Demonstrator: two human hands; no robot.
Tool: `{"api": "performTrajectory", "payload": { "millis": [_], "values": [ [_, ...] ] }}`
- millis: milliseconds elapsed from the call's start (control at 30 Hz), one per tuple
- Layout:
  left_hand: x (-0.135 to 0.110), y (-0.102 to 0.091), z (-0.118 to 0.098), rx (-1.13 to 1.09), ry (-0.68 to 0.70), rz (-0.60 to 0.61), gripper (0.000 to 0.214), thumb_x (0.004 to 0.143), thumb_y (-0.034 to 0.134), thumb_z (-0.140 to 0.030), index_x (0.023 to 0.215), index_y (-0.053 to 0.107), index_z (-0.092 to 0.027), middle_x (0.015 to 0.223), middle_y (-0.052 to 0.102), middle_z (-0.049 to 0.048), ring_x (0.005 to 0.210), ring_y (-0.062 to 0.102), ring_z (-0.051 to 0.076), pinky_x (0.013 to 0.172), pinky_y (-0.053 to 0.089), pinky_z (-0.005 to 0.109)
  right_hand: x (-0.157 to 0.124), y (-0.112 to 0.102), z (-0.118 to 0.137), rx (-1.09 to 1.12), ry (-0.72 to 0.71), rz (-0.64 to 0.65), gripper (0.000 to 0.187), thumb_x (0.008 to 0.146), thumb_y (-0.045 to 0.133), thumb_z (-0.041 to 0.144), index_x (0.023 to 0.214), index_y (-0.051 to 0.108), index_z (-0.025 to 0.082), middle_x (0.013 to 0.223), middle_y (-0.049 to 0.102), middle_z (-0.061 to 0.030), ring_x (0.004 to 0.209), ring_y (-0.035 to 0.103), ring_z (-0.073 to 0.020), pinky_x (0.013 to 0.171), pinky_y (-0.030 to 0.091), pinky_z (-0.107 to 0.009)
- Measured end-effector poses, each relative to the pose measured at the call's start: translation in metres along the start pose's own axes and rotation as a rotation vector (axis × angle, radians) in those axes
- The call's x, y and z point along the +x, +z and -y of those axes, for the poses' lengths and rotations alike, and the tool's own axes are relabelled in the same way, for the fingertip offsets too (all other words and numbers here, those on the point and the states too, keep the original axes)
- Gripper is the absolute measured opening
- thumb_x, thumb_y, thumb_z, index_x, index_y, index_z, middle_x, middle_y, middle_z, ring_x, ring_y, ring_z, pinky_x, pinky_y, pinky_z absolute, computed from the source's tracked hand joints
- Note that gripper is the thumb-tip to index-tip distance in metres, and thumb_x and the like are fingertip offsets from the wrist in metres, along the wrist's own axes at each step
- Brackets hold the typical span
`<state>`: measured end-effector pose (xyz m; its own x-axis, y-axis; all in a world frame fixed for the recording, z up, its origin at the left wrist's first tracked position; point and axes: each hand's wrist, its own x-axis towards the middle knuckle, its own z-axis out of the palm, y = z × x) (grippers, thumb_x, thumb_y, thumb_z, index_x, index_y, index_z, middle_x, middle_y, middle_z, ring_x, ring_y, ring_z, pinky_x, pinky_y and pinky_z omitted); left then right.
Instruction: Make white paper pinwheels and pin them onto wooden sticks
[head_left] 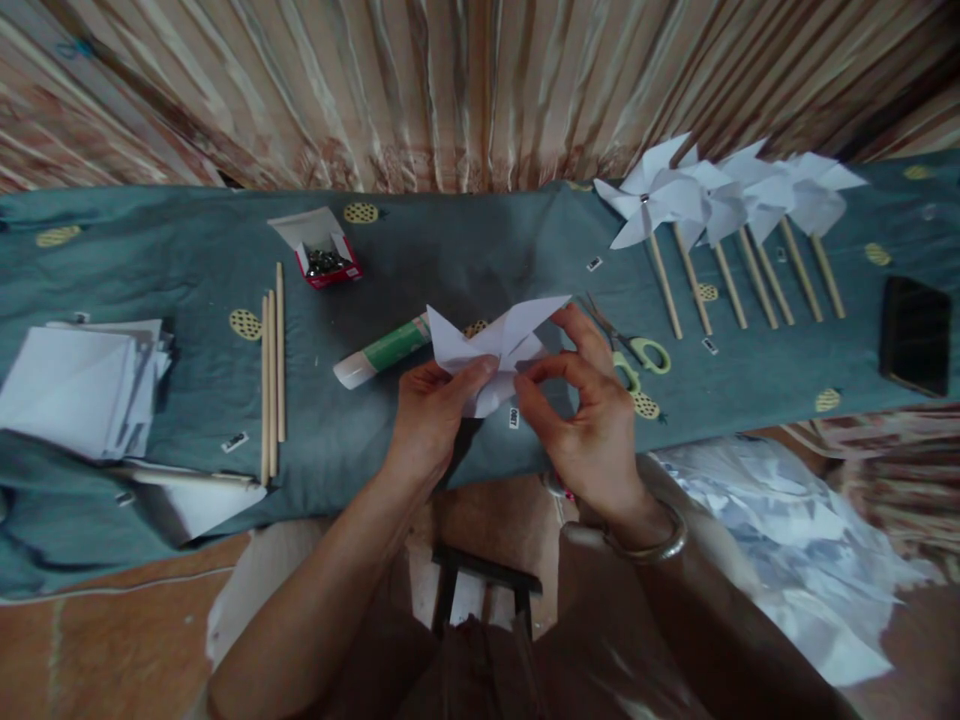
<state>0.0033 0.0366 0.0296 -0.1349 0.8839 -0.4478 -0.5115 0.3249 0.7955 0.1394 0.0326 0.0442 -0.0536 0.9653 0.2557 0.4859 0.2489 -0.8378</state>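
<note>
Both my hands hold a white folded paper piece (499, 345) with pointed flaps above the teal cloth (450, 250). My left hand (427, 415) pinches its lower left part with thumb and fingers. My right hand (589, 405) pinches its right side, fingers curled over a flap; a metal bangle sits on that wrist. A glue stick (384, 352) with a green label lies just left of the paper. Scissors (634, 352) with yellow-green handles lie just right of my right hand.
Several finished white paper pinwheels (720, 200) on wooden sticks lie at the back right. A black phone (915, 335) is far right. A small red box of pins (324, 258), three wooden sticks (271, 370) and a stack of white paper squares (79, 385) lie left. Paper scraps (787, 540) sit by my right knee.
</note>
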Motion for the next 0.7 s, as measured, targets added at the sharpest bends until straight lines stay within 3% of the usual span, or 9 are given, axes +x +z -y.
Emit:
{"api": "performTrajectory", "payload": {
  "millis": [700],
  "values": [
    [0.0007,0.0004,0.0031,0.054,0.054,-0.034,0.01,0.062,0.081,-0.025,0.066,0.075,-0.018,0.069,0.074,0.0017,0.061,0.063,0.012,0.061,0.049,0.024,0.0013,0.0012,0.0022,0.047,0.065,0.005,0.013,0.079,0.067,0.015,0.072,0.066,0.026,0.134,0.058,-0.0018,0.139,0.041,-0.0298,0.12,0.026,-0.059]
  ]
}}
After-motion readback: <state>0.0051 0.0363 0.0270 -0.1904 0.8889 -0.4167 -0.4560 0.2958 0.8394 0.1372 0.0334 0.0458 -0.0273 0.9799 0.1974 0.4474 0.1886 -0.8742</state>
